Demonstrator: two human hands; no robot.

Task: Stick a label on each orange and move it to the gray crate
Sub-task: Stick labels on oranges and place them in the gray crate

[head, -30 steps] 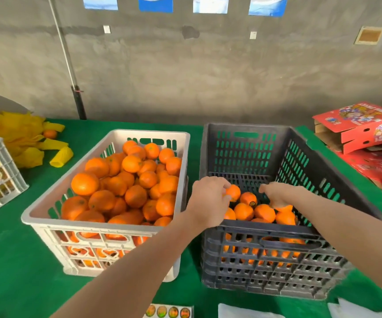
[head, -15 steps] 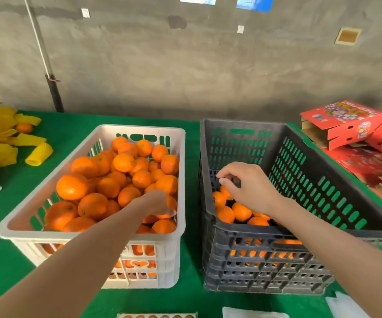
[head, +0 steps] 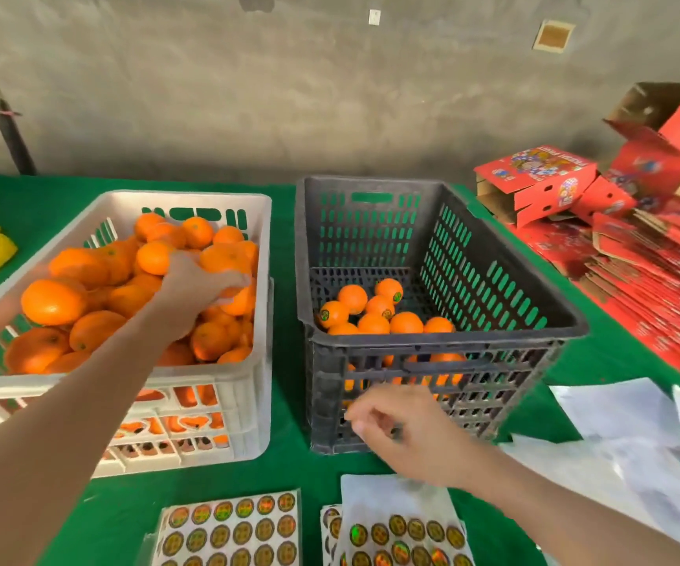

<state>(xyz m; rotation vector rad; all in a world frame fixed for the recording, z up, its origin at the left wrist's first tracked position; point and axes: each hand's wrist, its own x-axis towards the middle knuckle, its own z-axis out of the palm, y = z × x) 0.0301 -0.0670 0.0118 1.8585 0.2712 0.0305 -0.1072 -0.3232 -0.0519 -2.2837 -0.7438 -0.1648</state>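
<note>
The left hand (head: 197,290) reaches into the white slotted plastic crate (head: 244,386) at the left of the green-covered tabletop (head: 285,471) and curls its fingers over a round, glossy orange (head: 241,303) on top of the heap. Blur hides how firm that grip is. The right hand (head: 409,437) hovers in front of the gray slotted plastic crate (head: 444,339), thumb and forefinger drawn close. I cannot tell whether they pinch anything. Just below it, at the tabletop's near edge, lie two sheets of round holographic labels (head: 405,537).

The gray crate, mid-tabletop and just beside the white one, holds a small cluster of labelled oranges (head: 406,322) against its near wall.

The fruit looks firm, fairly light and smooth-skinned, so it may roll or slip. A full wrap around its widest part should serve, leaving a bare patch of peel facing up for the label. The labels are thin and limp; lifting one by its rim seems wisest.

Red printed cartons (head: 534,177) crowd the far right corner.
</note>
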